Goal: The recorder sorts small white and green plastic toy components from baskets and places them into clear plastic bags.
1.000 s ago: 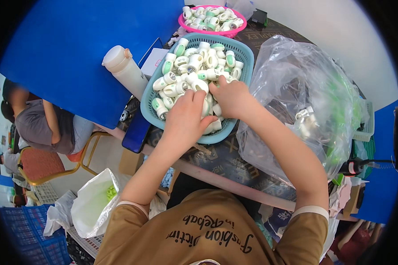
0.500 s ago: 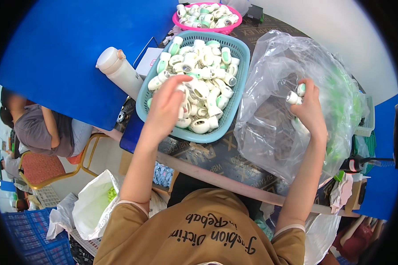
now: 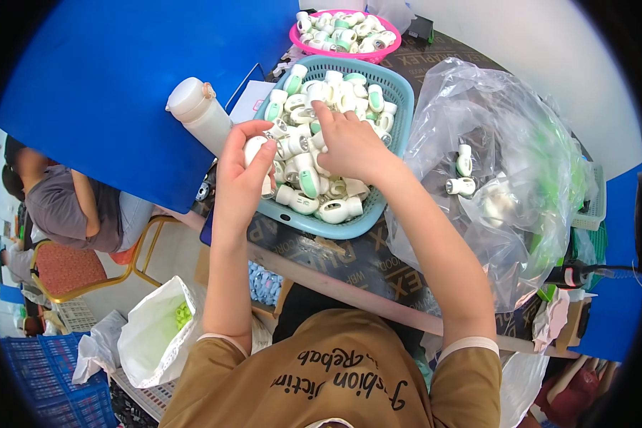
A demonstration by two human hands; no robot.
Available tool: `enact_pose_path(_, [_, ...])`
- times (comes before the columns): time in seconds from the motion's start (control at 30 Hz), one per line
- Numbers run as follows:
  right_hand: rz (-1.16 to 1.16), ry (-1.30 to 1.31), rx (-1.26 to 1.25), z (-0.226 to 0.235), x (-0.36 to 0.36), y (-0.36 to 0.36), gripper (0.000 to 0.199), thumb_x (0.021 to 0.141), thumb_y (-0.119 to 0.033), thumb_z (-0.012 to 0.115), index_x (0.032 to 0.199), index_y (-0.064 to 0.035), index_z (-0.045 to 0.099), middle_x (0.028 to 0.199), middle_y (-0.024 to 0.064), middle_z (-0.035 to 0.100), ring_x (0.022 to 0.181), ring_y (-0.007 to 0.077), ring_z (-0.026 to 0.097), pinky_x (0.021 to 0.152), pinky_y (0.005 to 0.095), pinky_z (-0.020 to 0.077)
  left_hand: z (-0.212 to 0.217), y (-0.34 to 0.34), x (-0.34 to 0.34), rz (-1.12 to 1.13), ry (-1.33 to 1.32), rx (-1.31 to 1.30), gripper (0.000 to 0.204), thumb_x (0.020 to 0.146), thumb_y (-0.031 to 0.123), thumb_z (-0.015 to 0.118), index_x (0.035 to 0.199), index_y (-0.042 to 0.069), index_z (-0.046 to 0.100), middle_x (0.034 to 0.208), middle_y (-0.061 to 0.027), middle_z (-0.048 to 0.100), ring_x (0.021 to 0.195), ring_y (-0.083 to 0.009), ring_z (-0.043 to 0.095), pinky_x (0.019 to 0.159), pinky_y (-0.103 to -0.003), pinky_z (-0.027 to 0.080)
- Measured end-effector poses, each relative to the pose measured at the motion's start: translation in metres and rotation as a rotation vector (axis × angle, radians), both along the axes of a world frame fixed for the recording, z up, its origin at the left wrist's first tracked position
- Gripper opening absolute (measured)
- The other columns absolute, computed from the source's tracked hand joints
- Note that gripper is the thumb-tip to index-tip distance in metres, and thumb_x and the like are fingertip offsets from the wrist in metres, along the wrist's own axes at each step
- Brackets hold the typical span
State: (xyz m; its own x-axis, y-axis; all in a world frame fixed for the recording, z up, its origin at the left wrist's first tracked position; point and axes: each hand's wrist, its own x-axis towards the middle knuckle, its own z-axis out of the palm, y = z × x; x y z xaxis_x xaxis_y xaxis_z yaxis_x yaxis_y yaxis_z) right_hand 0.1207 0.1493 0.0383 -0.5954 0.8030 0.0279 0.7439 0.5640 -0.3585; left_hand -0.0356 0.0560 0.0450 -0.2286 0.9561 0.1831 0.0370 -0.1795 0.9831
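A light-blue plastic basket (image 3: pixel 405 107) on the table is heaped with small white-and-green plastic pieces shaped like little torches (image 3: pixel 307 178). At its left side my left hand (image 3: pixel 239 167) is closed around one white piece (image 3: pixel 257 153), thumb across it. My right hand (image 3: pixel 353 146) reaches over the heap, fingers apart and touching the pieces; its thumb side is partly hidden. To the right, a large clear plastic bag (image 3: pixel 435 228) lies spread out, with two such white pieces (image 3: pixel 464 160) lying apart at its middle and more showing dimly beside them.
Behind the basket stands a pink basin (image 3: pixel 398 44) of similar pieces. A white bottle (image 3: pixel 200 114) stands at the left by a blue partition (image 3: pixel 107 93). A white sack (image 3: pixel 150 335) stands lower left. Another person (image 3: pixel 78 207) sits beyond, near a red chair (image 3: pixel 68 267).
My right hand has left the clear bag, where two pieces now lie, and moved left over the basket. My left hand has drawn back to the basket's left side and now holds a white piece.
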Motion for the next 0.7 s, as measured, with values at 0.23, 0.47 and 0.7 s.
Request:
enact_pose_path(0.23, [-0.099,0.074,0.236,-0.020,-0.003,0.008,0.061,0.067,-0.005,0.059,0.126,-0.0069,0.041,0.093,0.0181,0.060,0.094,0.0356,0.056,0.079,0.0451,0.0448,0.007,0.003,0.002,-0.056,-0.079,0.036,0.024,0.088,0.011,0.056,0.110,0.002,0.053,0.082,-0.0010,0.054,0.063,-0.0048,0.049,0.053,-0.020,0.042])
enact_pose_path(0.47, [-0.172,0.490,0.240,-0.010,0.054,-0.003,0.051,0.075,-0.003,0.060,0.122,-0.0101,0.042,0.098,0.0181,0.061,0.091,0.0343,0.061,0.078,0.0409,0.0485,0.009,0.004,0.021,-0.064,-0.141,0.007,0.024,0.088,0.011,0.055,0.110,0.002,0.052,0.084,-0.0022,0.055,0.064,-0.0056,0.050,0.053,-0.020,0.042])
enact_pose_path(0.7, [-0.671,0.344,0.235,0.024,0.220,-0.027,0.058,0.073,-0.006,0.063,0.127,-0.0088,0.041,0.107,0.0202,0.060,0.090,0.0337,0.062,0.077,0.0391,0.0473,0.045,0.005,0.069,-0.213,-0.202,0.011,0.030,0.093,0.018,0.040,0.115,0.001,0.050,0.090,-0.0076,0.055,0.065,-0.0102,0.052,0.052,-0.023,0.043])
